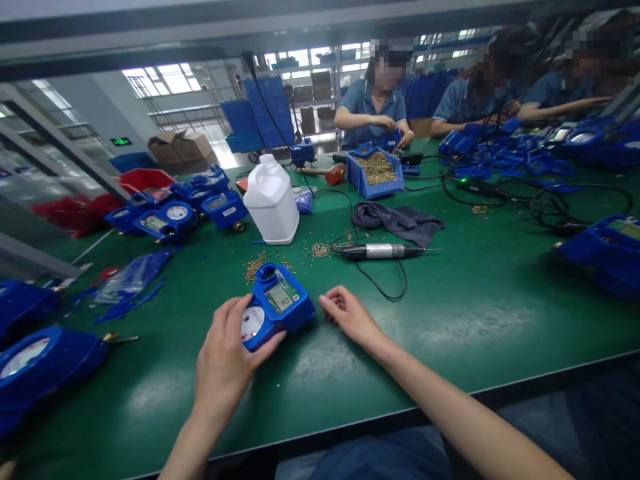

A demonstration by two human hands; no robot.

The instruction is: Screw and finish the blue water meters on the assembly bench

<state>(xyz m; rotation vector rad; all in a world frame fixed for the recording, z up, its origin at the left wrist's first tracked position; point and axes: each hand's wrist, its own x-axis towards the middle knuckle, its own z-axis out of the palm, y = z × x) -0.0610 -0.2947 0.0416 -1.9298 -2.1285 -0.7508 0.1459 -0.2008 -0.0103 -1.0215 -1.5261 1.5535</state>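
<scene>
I had the blue meter (301,313) on the near part of the green bench (475,313), with the left hand (225,350) wrapped around its dial end. The fingers bent over the far-left side and the thumb lay along the near edge, so the body was pinched between them. I judged the shell to be stiff moulded plastic, moderately heavy for its size and a little slick on its smooth faces. The round dial (251,323) and the small display (281,298) looked like the delicate parts, and the exposed board beside the display seemed worth sparing too. To me the best hold was low on the thick side walls, fingers and thumb opposed, with no pressure on the dial or display.

The meter lay ahead of the left palm, and just to the left of the right hand (350,317), whose fingertips were near its right side but apart from it. The right hand's fingers were curled, thumb and forefinger drawn close; I could not tell whether something tiny sat between them. Beyond the meter lay loose brass screws (254,267), with the electric screwdriver (383,251) farther off to the right.
</scene>
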